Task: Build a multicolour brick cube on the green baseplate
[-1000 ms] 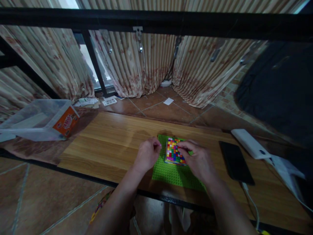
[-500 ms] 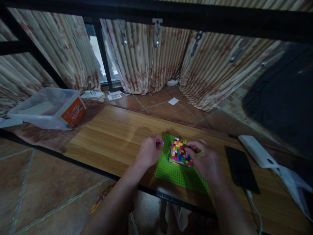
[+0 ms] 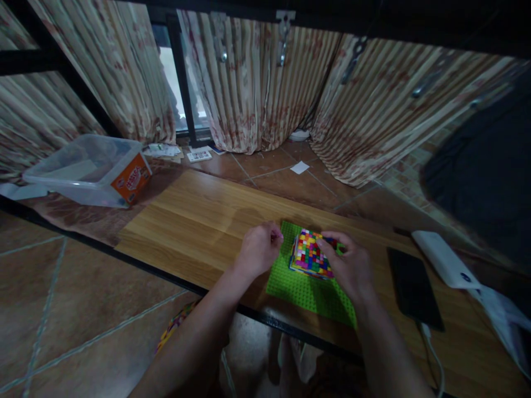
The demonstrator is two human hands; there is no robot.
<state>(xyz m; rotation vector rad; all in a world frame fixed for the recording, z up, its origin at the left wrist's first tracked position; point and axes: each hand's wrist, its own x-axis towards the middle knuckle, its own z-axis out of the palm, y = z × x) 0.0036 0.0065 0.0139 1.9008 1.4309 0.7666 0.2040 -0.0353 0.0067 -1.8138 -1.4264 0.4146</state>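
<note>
Both hands have shifted slightly rightward across the view since a second ago, while the multicoloured brick block (image 3: 312, 255) remains seated on the green baseplate (image 3: 305, 287) near the front edge of the wooden bench (image 3: 194, 221). At this moment the left hand (image 3: 259, 251) is curled into a loose fist at the baseplate's far-left corner, thumb and forefinger pinched together, though whether they hold a small piece cannot be told in the dim light. On the other side, the right hand (image 3: 352, 268) rests against the right flank of the block, its fingers bent over the far-right edge and touching the coloured studs. To the right of the baseplate a black phone (image 3: 414, 287) lies flat on the bench with a cable trailing off its near end, and just beyond it sits a white power bank (image 3: 443, 258). At far left a clear plastic tub (image 3: 85, 171) with an orange label stands on patterned cloth beside the bench. Striped curtains (image 3: 257, 88) hang along the back above a tiled floor (image 3: 286, 179), where a white scrap of paper (image 3: 299, 167) lies
</note>
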